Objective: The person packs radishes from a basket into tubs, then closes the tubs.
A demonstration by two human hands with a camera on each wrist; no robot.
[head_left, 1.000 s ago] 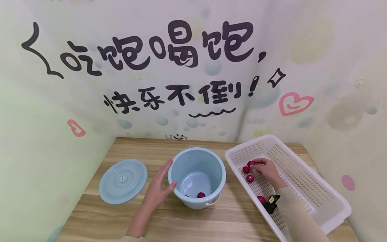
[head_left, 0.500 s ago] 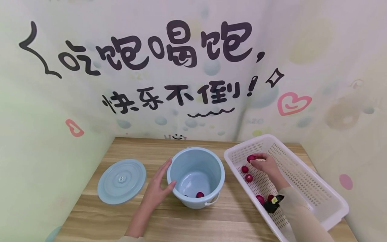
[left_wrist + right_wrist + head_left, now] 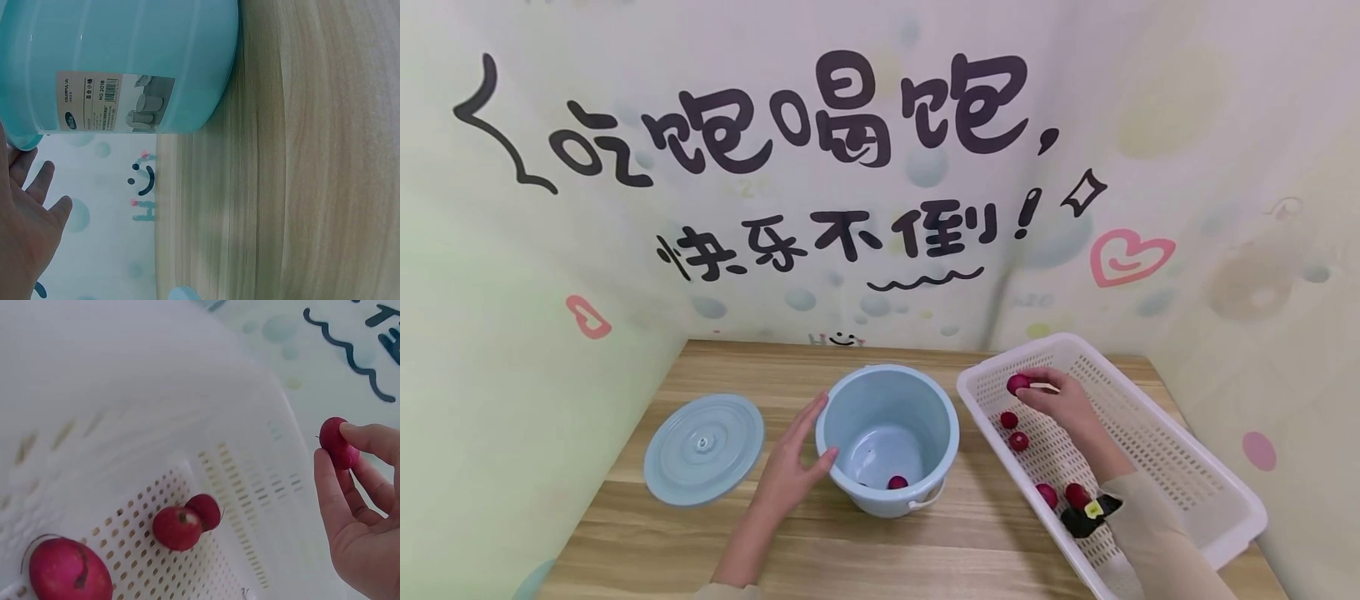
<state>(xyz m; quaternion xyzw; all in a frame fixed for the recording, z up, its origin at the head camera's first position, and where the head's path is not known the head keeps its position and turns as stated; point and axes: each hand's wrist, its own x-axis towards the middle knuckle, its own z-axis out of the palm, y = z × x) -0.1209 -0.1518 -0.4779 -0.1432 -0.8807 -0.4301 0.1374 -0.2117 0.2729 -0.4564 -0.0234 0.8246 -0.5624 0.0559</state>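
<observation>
Between thumb and fingertips my right hand [image 3: 1063, 404] pinches a small red radish [image 3: 337, 442], raised above the white basket [image 3: 1213, 454]. Below it on the basket floor lie a radish [image 3: 1018, 441] and another radish [image 3: 1009, 420], close together. Nearer my sleeve are two more radishes, one partly behind the black wrist strap [image 3: 1082, 518]. My left hand [image 3: 787, 467] rests with spread, fairly straight fingers against the left rim of the light blue bucket [image 3: 887, 504]. One radish [image 3: 897, 482] sits at the bottom inside the bucket, near its front wall.
A round blue lid [image 3: 703, 450] lies flat on the wooden table [image 3: 842, 567], left of the bucket. The bucket's white handle [image 3: 928, 497] hangs at its front right. A printed wall [image 3: 850, 283] stands behind the table.
My right hand has lifted the pinched radish away from the others, up and slightly toward the basket's far left. The left hand stays at the bucket rim.
</observation>
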